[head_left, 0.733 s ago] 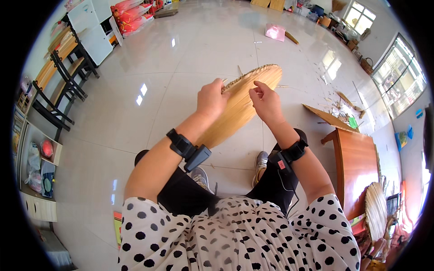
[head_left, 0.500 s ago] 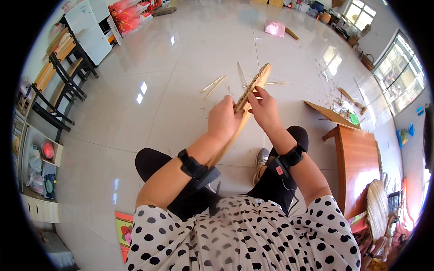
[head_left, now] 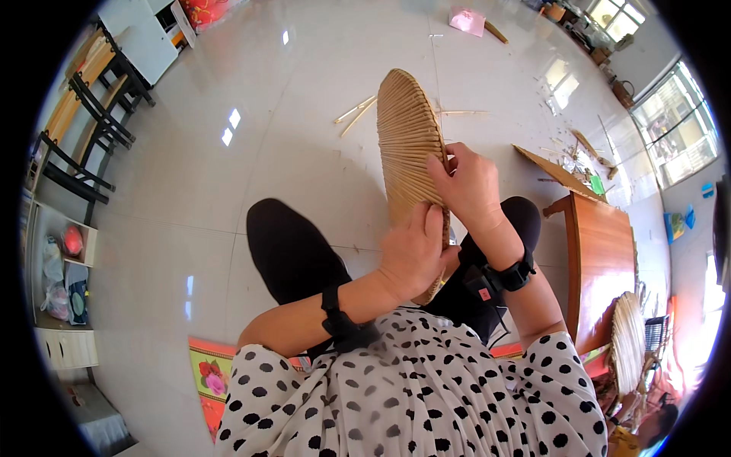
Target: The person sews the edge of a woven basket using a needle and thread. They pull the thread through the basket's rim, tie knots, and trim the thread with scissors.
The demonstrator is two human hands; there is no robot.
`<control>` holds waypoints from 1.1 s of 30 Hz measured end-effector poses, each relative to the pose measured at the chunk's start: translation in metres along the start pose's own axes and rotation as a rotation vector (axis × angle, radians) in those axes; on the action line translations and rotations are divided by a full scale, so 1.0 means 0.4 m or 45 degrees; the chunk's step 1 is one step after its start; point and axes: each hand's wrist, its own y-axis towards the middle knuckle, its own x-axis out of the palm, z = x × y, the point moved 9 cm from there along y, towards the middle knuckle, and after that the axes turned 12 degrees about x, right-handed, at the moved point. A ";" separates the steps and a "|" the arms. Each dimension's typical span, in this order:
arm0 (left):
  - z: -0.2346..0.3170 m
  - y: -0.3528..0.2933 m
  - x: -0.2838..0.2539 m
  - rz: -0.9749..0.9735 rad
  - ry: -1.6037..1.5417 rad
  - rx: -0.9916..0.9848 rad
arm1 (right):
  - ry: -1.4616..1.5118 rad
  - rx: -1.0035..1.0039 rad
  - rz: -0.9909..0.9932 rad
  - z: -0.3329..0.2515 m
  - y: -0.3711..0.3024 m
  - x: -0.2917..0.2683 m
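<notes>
A tan, ribbed palm-leaf fan is held up between my knees, its pleated face turned partly to the left and its bound edge to the right. My left hand grips the lower part of that edge, thumb and fingers closed on it. Higher up, the fingers of my right hand pinch the same rim. Whether the right hand also holds a thread or strip cannot be made out. The fan's bottom end is partly hidden behind my left hand.
Thin sticks lie on the tiled floor beyond the fan. At the right stand a wooden stool and a cardboard piece. Another ribbed fan-like leaf leans nearby. Black-framed chairs line the left wall.
The fan has turned from nearly edge-on to showing its broad ribbed face, and stands more upright. My left hand has moved down and nearer; my right hand has shifted slightly right and down.
</notes>
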 end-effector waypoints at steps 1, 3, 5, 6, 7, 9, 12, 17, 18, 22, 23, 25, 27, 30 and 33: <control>0.017 -0.005 -0.001 0.017 -0.018 0.037 | -0.110 0.011 0.028 -0.013 0.001 -0.006; 0.029 -0.016 -0.003 0.036 -0.078 0.111 | -0.232 0.013 0.074 -0.022 0.002 0.001; 0.035 -0.014 -0.001 0.039 -0.170 0.202 | -0.262 0.005 0.127 -0.018 0.004 -0.001; 0.033 -0.015 -0.002 0.033 -0.192 0.199 | -0.306 -0.026 0.161 -0.019 -0.002 0.003; 0.031 -0.015 -0.003 0.026 -0.214 0.196 | -0.308 -0.038 0.170 -0.021 -0.006 0.006; 0.022 -0.014 -0.013 0.024 -0.242 0.194 | -0.314 -0.061 0.186 -0.026 -0.013 0.011; -0.028 -0.008 -0.077 0.159 -0.243 0.184 | -0.273 -0.215 0.241 -0.032 -0.028 0.012; -0.235 0.065 -0.156 0.391 -0.689 -0.175 | -0.193 -0.275 0.200 -0.043 -0.050 -0.004; -0.261 0.077 -0.150 0.330 -0.713 -0.240 | -0.198 -0.278 0.193 -0.045 -0.053 -0.003; -0.202 0.150 -0.178 0.073 -0.299 0.107 | -0.192 -0.289 0.190 -0.049 -0.065 0.008; -0.185 0.160 -0.182 0.015 -0.185 0.201 | -0.189 -0.282 0.181 -0.052 -0.069 0.011; -0.152 0.173 -0.180 -0.106 0.045 0.395 | -0.188 -0.290 0.178 -0.056 -0.075 0.016; -0.129 0.182 -0.180 -0.131 0.166 0.558 | -0.193 -0.319 0.189 -0.061 -0.081 0.019; -0.101 0.196 -0.173 -0.154 0.380 0.739 | -0.167 -0.331 0.199 -0.058 -0.083 0.019; -0.094 0.197 -0.158 -0.201 0.499 0.839 | -0.151 -0.342 0.214 -0.055 -0.086 0.023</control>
